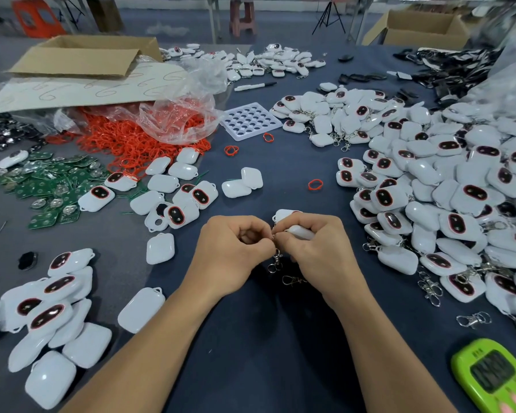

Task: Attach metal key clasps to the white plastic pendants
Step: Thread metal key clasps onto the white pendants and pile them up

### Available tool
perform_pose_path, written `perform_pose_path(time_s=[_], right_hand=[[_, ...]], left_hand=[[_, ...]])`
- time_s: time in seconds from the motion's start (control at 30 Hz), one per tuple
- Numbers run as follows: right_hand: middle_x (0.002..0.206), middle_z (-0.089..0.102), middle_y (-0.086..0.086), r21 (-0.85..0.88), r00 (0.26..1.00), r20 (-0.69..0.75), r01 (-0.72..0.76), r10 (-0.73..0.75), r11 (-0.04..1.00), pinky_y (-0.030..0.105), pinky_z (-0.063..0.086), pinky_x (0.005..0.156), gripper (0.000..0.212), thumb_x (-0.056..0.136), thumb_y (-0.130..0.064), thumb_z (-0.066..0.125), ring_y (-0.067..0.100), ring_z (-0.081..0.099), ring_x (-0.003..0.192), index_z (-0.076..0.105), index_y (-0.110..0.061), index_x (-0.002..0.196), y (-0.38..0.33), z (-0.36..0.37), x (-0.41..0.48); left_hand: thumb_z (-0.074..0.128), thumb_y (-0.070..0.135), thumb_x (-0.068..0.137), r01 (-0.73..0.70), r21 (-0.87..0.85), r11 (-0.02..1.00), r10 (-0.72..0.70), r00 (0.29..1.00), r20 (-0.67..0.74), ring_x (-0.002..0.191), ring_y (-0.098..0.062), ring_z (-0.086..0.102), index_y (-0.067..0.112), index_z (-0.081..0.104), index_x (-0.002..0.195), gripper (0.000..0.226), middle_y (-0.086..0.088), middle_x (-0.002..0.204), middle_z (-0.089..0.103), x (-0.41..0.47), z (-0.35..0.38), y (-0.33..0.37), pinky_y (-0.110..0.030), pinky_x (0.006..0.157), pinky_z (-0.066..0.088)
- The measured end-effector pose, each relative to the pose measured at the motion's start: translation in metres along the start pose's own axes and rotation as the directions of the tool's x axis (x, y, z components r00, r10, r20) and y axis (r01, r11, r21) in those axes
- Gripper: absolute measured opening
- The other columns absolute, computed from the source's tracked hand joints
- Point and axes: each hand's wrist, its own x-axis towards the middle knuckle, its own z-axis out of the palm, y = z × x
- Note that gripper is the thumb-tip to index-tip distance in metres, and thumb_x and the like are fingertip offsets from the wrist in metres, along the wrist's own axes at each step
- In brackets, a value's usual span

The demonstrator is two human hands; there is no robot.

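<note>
My right hand (316, 248) grips a white plastic pendant (285, 216) above the dark table, its upper end sticking out past my fingers. My left hand (230, 251) pinches the ring of a metal key clasp (276, 259) right at the pendant's loop; the clasp hangs down between both hands. A second loose clasp (292, 280) lies on the table just below them. The exact joint between ring and loop is hidden by my fingertips.
A big heap of white pendants (447, 186) fills the right side, some with clasps. More pendants (51, 308) lie at the lower left and centre left. Red rubber rings (131, 141), green circuit boards (51, 186), a white tray (251, 120) and a green timer (495, 380) surround the work spot.
</note>
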Motion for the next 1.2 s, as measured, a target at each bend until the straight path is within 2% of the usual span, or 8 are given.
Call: perform_pose_path(time_s=[0.1,0.23,0.37,0.5,0.67,0.83,1.03,1.2], right_hand=[[0.058,0.064,-0.014,0.008,1.0,0.007,-0.011,0.011,1.0,0.012,0.042,0.051,0.022,0.083,-0.006,0.072,0.0,0.055,0.051,0.077,-0.024,0.072,-0.001,0.002,-0.001],[0.068,0.07,-0.005,0.07,0.981,-0.135,-0.134,0.143,0.988,0.025,0.045,0.055,0.015,0.083,-0.019,0.067,0.009,0.058,0.054,0.077,-0.03,0.087,0.0,0.002,-0.001],[0.086,0.074,0.007,0.457,0.974,0.138,-0.226,0.182,0.86,0.027,0.055,0.063,0.039,0.082,0.007,0.052,0.021,0.065,0.072,0.067,-0.01,0.114,-0.008,0.006,-0.005],[0.121,0.073,0.02,0.452,0.849,0.487,-0.447,0.206,0.772,0.037,0.062,0.092,0.049,0.091,0.018,0.048,0.029,0.075,0.107,0.064,-0.009,0.13,-0.015,0.024,-0.017],[0.126,0.068,0.016,0.568,0.906,0.219,-0.421,0.363,0.708,0.04,0.062,0.095,0.042,0.1,0.015,0.045,0.024,0.073,0.107,0.066,-0.012,0.125,-0.012,0.022,-0.006],[0.115,0.069,0.01,0.395,0.955,-0.112,-0.21,0.273,0.894,0.028,0.063,0.075,0.015,0.105,-0.003,0.053,0.02,0.077,0.095,0.06,-0.014,0.112,-0.003,0.008,-0.002],[0.079,0.075,-0.001,0.147,0.978,-0.112,-0.157,0.175,0.976,0.029,0.054,0.057,0.014,0.089,-0.013,0.064,0.015,0.067,0.06,0.067,-0.025,0.093,0.003,0.002,-0.001],[0.08,0.071,-0.013,-0.193,0.982,-0.177,-0.105,0.071,0.976,0.015,0.046,0.053,0.029,0.085,-0.023,0.068,0.008,0.064,0.064,0.063,-0.047,0.101,0.008,0.001,-0.002]], left_hand=[[0.063,0.023,0.062,0.024,-0.032,0.999,-0.025,0.999,-0.024,0.046,-0.006,0.038,0.027,0.07,0.064,0.008,0.012,0.048,0.051,0.0,-0.002,0.002,-0.015,0.046,0.032],[0.063,0.03,0.062,0.088,0.019,0.996,-0.078,0.952,-0.298,0.047,-0.004,0.044,0.029,0.071,0.068,0.009,0.012,0.05,0.055,0.008,-0.017,0.001,-0.021,0.053,0.038],[0.057,0.037,0.064,0.174,0.272,0.946,-0.023,0.876,-0.482,0.053,-0.008,0.051,0.036,0.065,0.076,0.014,0.016,0.058,0.059,0.012,-0.037,-0.005,-0.027,0.056,0.04],[0.052,0.044,0.068,0.235,0.487,0.841,0.032,0.878,-0.477,0.059,0.0,0.053,0.033,0.06,0.069,0.013,0.023,0.067,0.063,0.011,-0.038,-0.005,-0.022,0.056,0.033],[0.058,0.041,0.072,0.111,0.589,0.8,0.06,0.963,-0.263,0.062,0.001,0.055,0.035,0.056,0.071,0.006,0.019,0.065,0.062,0.007,-0.032,-0.011,-0.022,0.057,0.036],[0.064,0.04,0.077,-0.026,0.635,0.772,0.077,0.996,-0.052,0.064,-0.001,0.056,0.036,0.061,0.078,0.005,0.024,0.068,0.06,0.006,-0.02,-0.009,-0.02,0.058,0.038],[0.069,0.036,0.081,-0.065,0.639,0.767,0.016,0.997,0.082,0.064,-0.001,0.054,0.039,0.066,0.085,0.006,0.019,0.063,0.058,0.006,-0.017,-0.007,-0.024,0.062,0.041],[0.068,0.034,0.08,-0.063,0.605,0.794,-0.022,0.991,0.133,0.07,-0.003,0.057,0.04,0.066,0.082,0.007,0.03,0.071,0.059,0.008,-0.02,-0.005,-0.022,0.063,0.043]])
